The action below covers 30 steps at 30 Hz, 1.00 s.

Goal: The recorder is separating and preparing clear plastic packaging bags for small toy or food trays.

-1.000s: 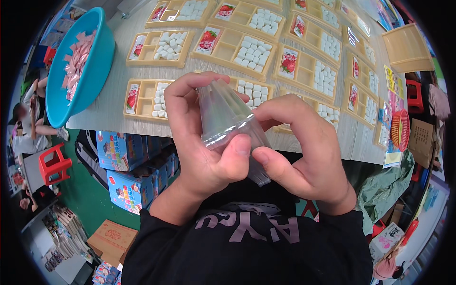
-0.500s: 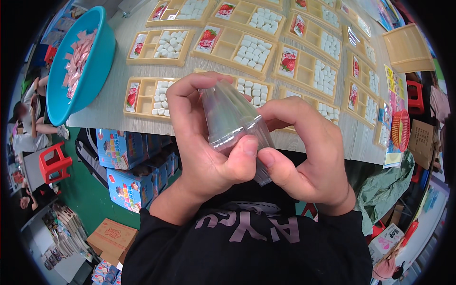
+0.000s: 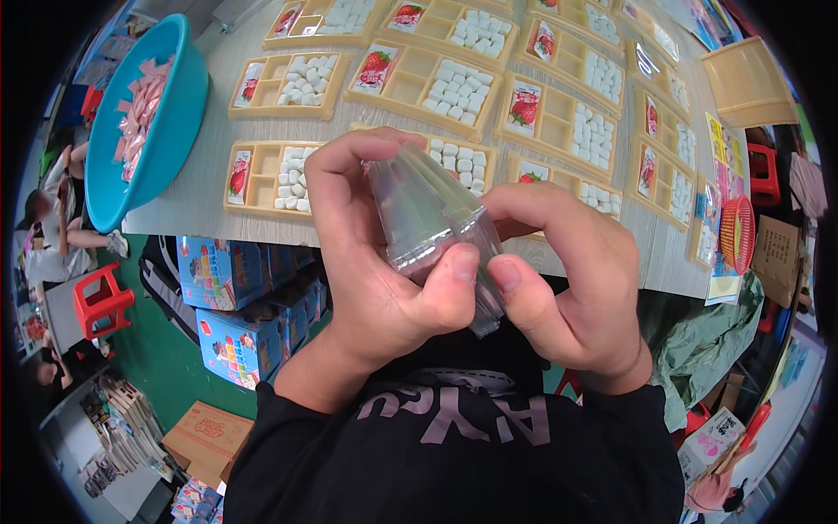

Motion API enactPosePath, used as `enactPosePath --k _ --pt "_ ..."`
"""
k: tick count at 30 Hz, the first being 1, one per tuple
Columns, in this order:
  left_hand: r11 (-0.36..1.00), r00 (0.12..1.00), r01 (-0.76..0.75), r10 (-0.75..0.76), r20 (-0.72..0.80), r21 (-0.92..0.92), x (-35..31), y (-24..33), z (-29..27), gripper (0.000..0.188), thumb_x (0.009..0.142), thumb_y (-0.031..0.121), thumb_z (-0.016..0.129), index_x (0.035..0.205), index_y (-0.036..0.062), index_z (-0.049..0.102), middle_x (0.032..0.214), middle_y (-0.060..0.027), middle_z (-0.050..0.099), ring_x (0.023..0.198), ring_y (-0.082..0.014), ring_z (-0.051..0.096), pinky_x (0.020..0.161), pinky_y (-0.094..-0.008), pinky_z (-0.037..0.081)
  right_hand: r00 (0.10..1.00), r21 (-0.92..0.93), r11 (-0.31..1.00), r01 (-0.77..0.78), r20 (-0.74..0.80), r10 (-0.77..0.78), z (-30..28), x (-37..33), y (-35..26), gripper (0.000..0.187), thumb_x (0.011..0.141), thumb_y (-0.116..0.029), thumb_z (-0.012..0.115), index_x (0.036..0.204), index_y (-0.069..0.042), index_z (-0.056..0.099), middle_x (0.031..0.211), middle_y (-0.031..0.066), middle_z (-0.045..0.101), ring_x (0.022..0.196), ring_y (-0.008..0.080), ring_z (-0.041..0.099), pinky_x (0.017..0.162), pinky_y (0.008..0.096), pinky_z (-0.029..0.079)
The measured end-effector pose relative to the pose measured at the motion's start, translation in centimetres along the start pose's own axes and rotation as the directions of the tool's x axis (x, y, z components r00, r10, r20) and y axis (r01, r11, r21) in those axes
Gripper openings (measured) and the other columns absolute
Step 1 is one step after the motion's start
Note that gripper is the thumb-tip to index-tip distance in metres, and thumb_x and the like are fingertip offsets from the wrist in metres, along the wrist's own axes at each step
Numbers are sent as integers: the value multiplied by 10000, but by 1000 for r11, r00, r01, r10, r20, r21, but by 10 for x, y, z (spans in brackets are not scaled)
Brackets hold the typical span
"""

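Between my two hands is a clear, shiny plastic stack (image 3: 417, 210), which looks like thin lids or covers, tilted above the table's near edge. My left hand (image 3: 371, 253) wraps around it, fingers along its far left side and thumb on its near end. On its right side, my right hand (image 3: 580, 271) pinches the edge between bent fingers and thumb. Just beyond them stand beige compartment trays, one of them the front left tray (image 3: 266, 179), holding white marshmallow-like pieces (image 3: 292, 179) and a strawberry-printed sachet (image 3: 238, 173). The hands partly hide the tray behind them.
A blue basin (image 3: 188, 113) of pink sachets (image 3: 140, 113) stands at the table's left. Further trays fill the table in rows. An upright beige tray (image 3: 749, 83) and a red basket (image 3: 738, 236) are at the right. Blue cartons (image 3: 231, 345) are stacked below the table's edge.
Both hands keep their hold on the plastic stack. The right hand's thumb and fingers have shifted slightly right. The trays appear slightly further left in the picture.
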<state>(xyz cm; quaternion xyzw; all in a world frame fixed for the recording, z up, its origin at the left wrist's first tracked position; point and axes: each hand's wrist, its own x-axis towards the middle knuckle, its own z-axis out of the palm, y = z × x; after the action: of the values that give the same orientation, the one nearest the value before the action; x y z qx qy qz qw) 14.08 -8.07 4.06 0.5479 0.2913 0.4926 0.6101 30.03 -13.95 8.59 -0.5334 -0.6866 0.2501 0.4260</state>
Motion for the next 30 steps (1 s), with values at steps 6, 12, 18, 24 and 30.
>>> enactPosePath --k 6,12,18,24,30 --pt "991 999 -33 38 -34 133 1 -4 -1 775 738 427 720 1305 43 356 1218 -152 473 1003 -276 599 892 -402 500 997 -211 976 59 -25 -66 0 -4 -4 232 858 -91 634 1060 23 644 846 146 681 736 277 681 672 334 526" --pt "998 999 40 -39 -19 39 1 1 3 782 735 365 733 1314 25 333 1184 -128 458 998 -220 550 879 -352 473 991 -306 948 93 -65 -119 5 -3 -9 249 841 -23 643 1086 21 656 834 136 686 725 260 686 663 322 531" --pt "999 999 26 -27 19 32 2 0 -1 779 737 305 761 1311 23 316 1133 -107 443 971 -169 508 837 -302 457 978 -279 950 137 -114 -175 13 -6 0 453 811 71 644 1246 42 523 897 152 692 794 240 703 698 327 556" --pt "1000 1000 28 -28 8 1 2 -2 -2 784 739 331 748 1313 20 314 1142 -117 443 980 -177 513 841 -313 461 956 -286 943 168 -184 -226 16 -3 1 611 795 105 653 1341 36 386 997 170 659 836 210 680 725 318 555" --pt "970 992 123 -120 27 -209 2 -1 -2 768 756 367 722 1321 36 319 1217 -132 452 1056 -234 552 888 -378 493 992 -83 996 30 -122 -40 8 -2 0 515 834 -52 672 1290 30 448 1025 158 642 800 183 653 727 289 526"
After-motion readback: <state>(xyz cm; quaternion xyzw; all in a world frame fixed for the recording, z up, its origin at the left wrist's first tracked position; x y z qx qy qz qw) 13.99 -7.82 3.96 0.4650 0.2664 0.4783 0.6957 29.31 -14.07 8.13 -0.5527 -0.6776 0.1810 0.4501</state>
